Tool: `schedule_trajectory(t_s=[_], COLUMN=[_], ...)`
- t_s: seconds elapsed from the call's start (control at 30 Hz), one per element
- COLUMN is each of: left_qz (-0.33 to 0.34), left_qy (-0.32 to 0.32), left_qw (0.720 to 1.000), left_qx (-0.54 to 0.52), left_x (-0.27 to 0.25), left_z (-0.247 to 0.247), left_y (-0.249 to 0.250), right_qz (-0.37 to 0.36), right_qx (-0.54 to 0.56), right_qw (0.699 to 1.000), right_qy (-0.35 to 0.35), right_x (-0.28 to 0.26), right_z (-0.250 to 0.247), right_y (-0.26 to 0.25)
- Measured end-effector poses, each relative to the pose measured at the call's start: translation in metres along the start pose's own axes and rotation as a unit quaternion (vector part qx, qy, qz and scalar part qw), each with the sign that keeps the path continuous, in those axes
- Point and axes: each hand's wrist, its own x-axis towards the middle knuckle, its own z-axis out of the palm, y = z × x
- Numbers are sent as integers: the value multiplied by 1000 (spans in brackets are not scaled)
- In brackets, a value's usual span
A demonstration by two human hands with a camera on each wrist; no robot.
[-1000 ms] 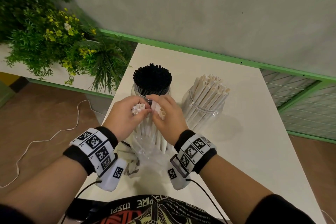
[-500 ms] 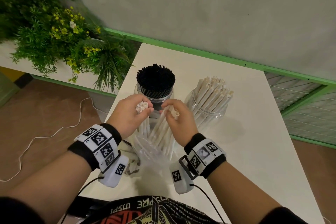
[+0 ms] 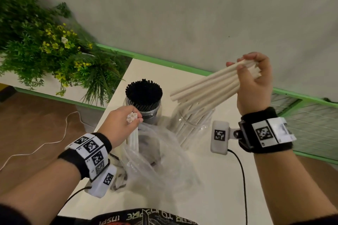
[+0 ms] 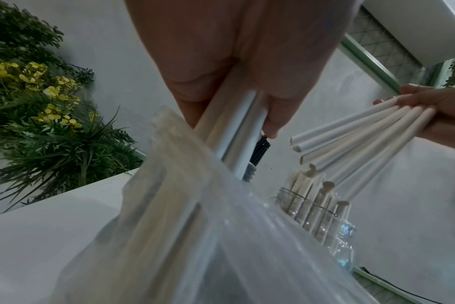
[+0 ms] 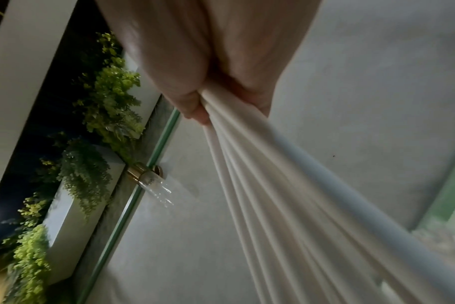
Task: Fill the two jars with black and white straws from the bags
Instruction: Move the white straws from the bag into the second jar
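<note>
Two clear jars stand on the white table. The left jar is packed with black straws. The right jar holds white straws. My right hand is raised above the right jar and grips a fanned bunch of white straws by one end, the other ends pointing left and down. My left hand grips a few white straws that stand upright in the crumpled clear plastic bag in front of the jars.
Green plants with yellow flowers fill a planter left of the table. A green rail runs along the grey wall behind. Wire mesh lies off the right edge. A white cable trails on the brown floor.
My right hand pulled a bunch of white straws out of the bag and lifted it up and right, over the right jar. My left hand stayed at the bag, holding its few straws.
</note>
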Motion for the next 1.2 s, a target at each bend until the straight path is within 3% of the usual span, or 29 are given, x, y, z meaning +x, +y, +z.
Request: schedule_trajectory(t_s=[0.2,0.6,0.97,1.1,1.2], left_qz=[6,-5,-8,-5,-5], left_qy=[-5,-3,2,5,7], left_qw=[1000,1000,1000,1000,1000], left_qx=[12,-7,-8,-7,-3], left_x=[1,-1,0,0,0], left_z=[1,2,0,0,-1], left_y=[4,3,2,3,2], right_qz=[-47,-137,-101,-58,-17], right_qx=[-142,-257,-263,-259,-329], right_qw=[989,957,959,964,938], right_qy=[-13,21,42,-7,-108], right_x=[-12,-22,-26,-30,-28], right_z=[-7,22,23,23,13], right_y=[11,19,36,50,70])
